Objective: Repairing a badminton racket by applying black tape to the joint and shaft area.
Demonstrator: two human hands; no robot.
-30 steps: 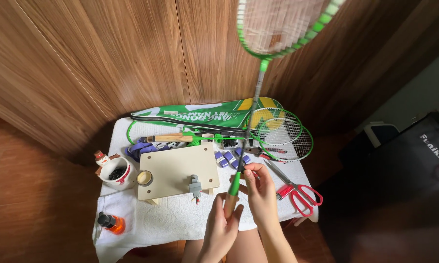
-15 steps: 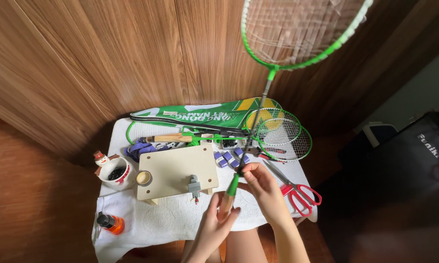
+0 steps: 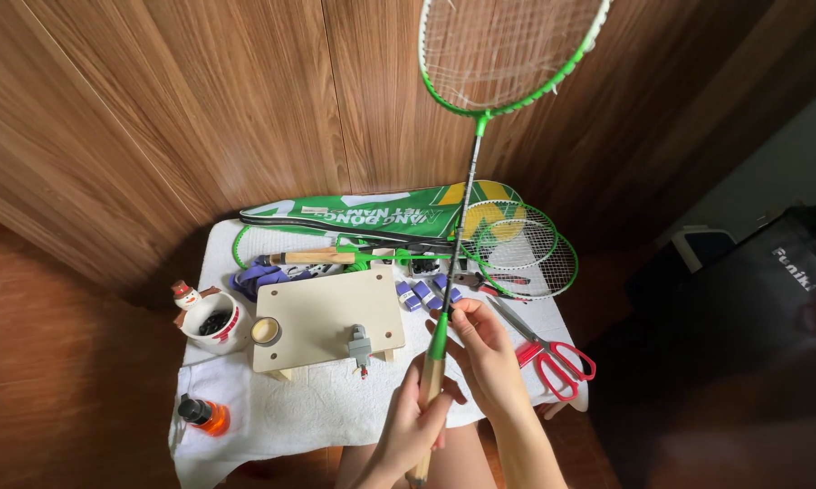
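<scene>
I hold a green badminton racket (image 3: 470, 172) upright, its strung head near the top of the view. My left hand (image 3: 414, 424) is wrapped around its bare wooden handle (image 3: 429, 385) low down. My right hand (image 3: 482, 349) pinches the shaft just above the green cone where handle meets shaft. Below the hands lies a small table covered with a white cloth (image 3: 290, 412).
On the table: a pale wooden board (image 3: 322, 312) with a small metal clamp (image 3: 360, 345), red-handled scissors (image 3: 553, 355), blue grip rolls (image 3: 417, 292), more green rackets (image 3: 526, 249), a green racket cover (image 3: 372, 215), a snowman mug (image 3: 211, 321), an orange bottle (image 3: 204, 415). A dark bag (image 3: 770, 299) stands right.
The racket has swung more upright and its head shifted right. My left hand has slid down onto the wooden handle while the right stays at the cone.
</scene>
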